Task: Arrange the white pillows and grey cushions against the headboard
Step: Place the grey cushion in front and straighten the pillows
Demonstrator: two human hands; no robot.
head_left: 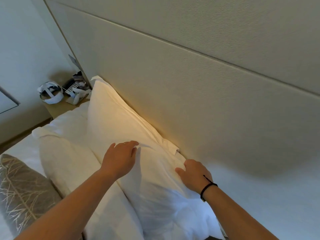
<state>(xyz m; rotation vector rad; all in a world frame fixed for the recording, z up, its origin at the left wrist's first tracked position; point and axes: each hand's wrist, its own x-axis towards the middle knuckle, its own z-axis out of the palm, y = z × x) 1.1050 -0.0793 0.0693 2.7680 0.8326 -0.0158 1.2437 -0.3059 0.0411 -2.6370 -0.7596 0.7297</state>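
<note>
A large white pillow [121,122] leans upright against the beige padded headboard [199,87]. My left hand [119,158] lies flat on its front face, fingers spread. My right hand [195,175], with a black cord at the wrist, presses on the pillow's near upper edge by the headboard. A second white pillow [69,160] lies in front of the first, to the left. A grey cushion [22,193] with a pale branch pattern rests at the lower left, partly cut off by the frame edge.
A wooden bedside table [60,108] stands at the far left of the bed. It carries a white headset [51,94], a phone and papers. White bedding [22,146] shows beyond the pillows. The headboard fills the right of the view.
</note>
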